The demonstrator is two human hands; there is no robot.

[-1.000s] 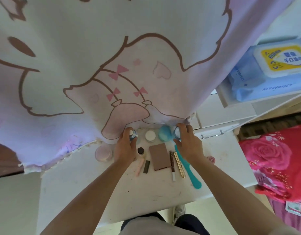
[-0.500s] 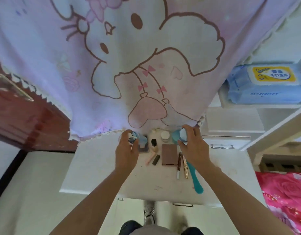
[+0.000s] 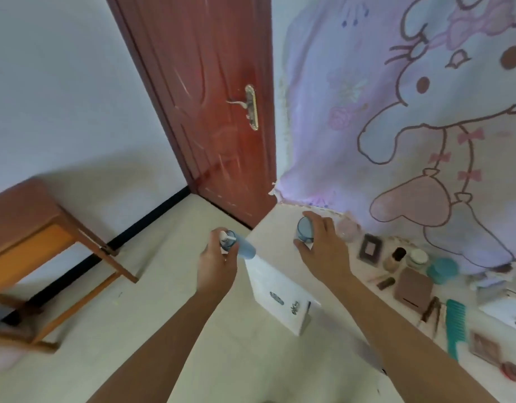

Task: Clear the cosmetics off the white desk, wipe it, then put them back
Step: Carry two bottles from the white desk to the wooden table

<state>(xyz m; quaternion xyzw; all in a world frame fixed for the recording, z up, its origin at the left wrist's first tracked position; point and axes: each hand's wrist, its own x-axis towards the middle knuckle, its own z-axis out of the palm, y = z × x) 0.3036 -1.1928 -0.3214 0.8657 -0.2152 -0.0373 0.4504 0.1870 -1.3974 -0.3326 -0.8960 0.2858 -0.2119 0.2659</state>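
My left hand (image 3: 217,264) grips a blue pump bottle (image 3: 241,248) and holds it out over the floor, left of the white desk (image 3: 275,228). Above the desk's left end, my right hand (image 3: 321,245) grips a second blue bottle (image 3: 305,232). Cosmetics lie along the desk to the right: a pink jar (image 3: 347,229), a dark palette (image 3: 370,248), a small foundation bottle (image 3: 394,258), a white jar (image 3: 417,257), a teal sponge (image 3: 442,270), a brown compact (image 3: 413,290), pencils (image 3: 431,309) and a teal comb (image 3: 455,327).
A pink cartoon curtain (image 3: 396,112) hangs behind the desk. A red-brown door (image 3: 222,112) stands to its left. A wooden table (image 3: 32,234) sits at the far left on the pale floor (image 3: 163,301). The desk drawer front (image 3: 280,298) faces left.
The view has swung left to show the door and the wooden table. Both hands lifted their blue bottles off the desk; the left one now hangs over the floor.
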